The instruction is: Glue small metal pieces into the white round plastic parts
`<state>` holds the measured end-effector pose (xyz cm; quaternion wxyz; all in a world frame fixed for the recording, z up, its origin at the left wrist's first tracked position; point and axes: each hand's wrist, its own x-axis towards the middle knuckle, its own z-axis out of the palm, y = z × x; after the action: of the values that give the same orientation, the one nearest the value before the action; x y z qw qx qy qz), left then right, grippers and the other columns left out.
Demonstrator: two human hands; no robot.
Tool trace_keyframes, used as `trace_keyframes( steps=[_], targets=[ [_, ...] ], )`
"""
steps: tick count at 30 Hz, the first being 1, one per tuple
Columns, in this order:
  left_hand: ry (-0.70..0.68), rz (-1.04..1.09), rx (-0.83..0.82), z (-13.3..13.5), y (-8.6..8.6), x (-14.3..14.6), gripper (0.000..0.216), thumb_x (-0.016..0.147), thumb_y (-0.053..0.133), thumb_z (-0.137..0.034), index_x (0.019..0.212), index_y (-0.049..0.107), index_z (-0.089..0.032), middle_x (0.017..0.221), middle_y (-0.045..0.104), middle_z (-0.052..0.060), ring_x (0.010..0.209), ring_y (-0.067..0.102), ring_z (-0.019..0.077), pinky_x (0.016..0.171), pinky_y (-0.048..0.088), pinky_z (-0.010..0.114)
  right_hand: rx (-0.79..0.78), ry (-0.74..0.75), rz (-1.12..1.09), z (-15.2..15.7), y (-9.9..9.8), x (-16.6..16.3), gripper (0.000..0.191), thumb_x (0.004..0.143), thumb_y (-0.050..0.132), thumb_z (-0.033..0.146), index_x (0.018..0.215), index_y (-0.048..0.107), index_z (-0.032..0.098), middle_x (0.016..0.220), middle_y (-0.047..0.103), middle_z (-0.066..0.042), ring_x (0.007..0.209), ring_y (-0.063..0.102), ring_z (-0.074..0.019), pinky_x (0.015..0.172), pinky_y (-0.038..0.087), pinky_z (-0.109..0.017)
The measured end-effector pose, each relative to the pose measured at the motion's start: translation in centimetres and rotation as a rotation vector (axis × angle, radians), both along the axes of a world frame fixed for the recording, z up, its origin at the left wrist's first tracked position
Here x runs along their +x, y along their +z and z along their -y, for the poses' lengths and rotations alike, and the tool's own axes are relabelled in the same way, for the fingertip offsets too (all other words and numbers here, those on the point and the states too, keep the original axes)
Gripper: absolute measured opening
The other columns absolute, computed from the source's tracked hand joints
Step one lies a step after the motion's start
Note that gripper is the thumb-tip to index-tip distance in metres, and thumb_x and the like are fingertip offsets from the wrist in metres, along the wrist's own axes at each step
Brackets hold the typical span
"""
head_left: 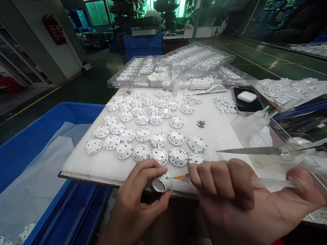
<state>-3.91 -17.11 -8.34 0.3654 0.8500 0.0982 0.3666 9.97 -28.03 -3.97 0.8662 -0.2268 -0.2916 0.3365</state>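
Note:
Between the thumb and fingers of my left hand is a small white round plastic part, tilted on its side at the board's front edge. My right hand is wrapped round a clear syringe, its thumb on the plunger end. The syringe's orange tip points left and meets or nearly meets the white part; I cannot tell which. Beyond my hands, rows of white disc-shaped parts with dark dots lie on a white foam board.
Right of the rows lie a pile of tiny dark pieces, a knife, a phone with a white case on it and a clear bin. Clear trays stand at the back. A blue crate is at left.

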Motion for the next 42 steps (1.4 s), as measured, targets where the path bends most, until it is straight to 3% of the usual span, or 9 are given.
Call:
trace_keyframes(
  steps=[13, 42],
  targets=[
    [0.003, -0.015, 0.047, 0.01, 0.06, -0.1, 0.038, 0.085, 0.072, -0.005, 0.119, 0.063, -0.019, 0.115, 0.064, 0.004, 0.111, 0.065, 0.0117, 0.101, 0.049, 0.017, 0.023, 0.007, -0.062, -0.24, -0.42, 0.05, 0.067, 0.088, 0.048, 0.069, 0.049, 0.025, 0.019, 0.039, 0.017, 0.006, 0.041, 0.021, -0.0084, 0.05, 0.026, -0.032],
    [-0.028, -0.089, -0.01, -0.26, -0.33, -0.78, 0.04, 0.089, 0.07, -0.009, 0.125, 0.061, -0.025, 0.12, 0.064, 0.005, 0.113, 0.066, 0.0162, 0.095, 0.055, 0.022, -0.01, -0.042, 0.091, -0.13, -0.5, -0.07, 0.069, 0.09, 0.036, 0.076, 0.051, 0.029, 0.019, 0.04, 0.018, 0.005, 0.041, 0.025, -0.0093, 0.05, 0.03, -0.031]
  ],
)
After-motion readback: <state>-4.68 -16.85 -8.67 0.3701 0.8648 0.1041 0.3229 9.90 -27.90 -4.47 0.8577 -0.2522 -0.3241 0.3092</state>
